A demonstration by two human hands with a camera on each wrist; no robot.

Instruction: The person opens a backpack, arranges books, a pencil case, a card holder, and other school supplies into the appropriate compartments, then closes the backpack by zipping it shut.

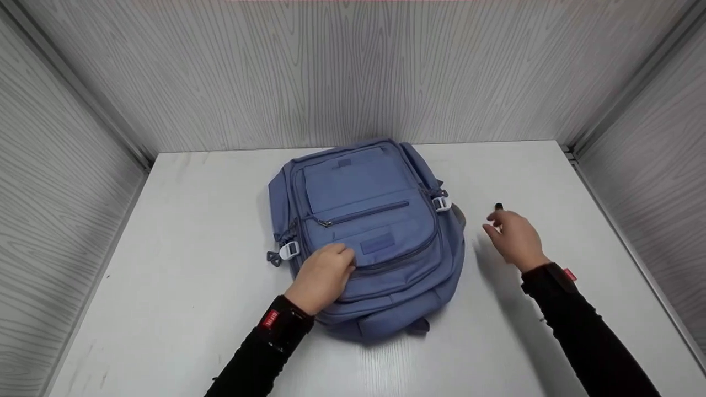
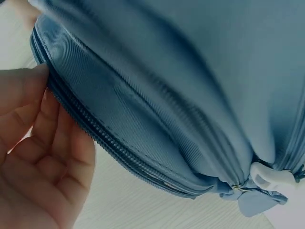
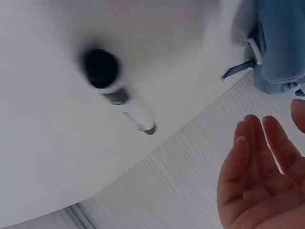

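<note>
A blue backpack (image 1: 364, 182) lies front side up on the white table. With thumb and fingers, my left hand (image 1: 322, 278) pinches the zippered edge of its lower front pocket. The left wrist view shows this zipper edge (image 2: 114, 151) pulled away from the bag, with the pocket gaping. To the right of the backpack, my right hand (image 1: 517, 241) hovers with loosely bent fingers and holds nothing. Just beyond its fingertips lies a slim white cylinder (image 3: 136, 116) with a thick black round end; its exact kind is unclear. In the head view only the black end (image 1: 498, 206) shows.
Grey wood-grain panels (image 1: 353, 71) enclose the table (image 1: 182, 248) at the back and both sides. White strap buckles (image 1: 289, 250) sit on both sides of the backpack. A short dark strap end (image 1: 418, 326) sticks out at its near edge.
</note>
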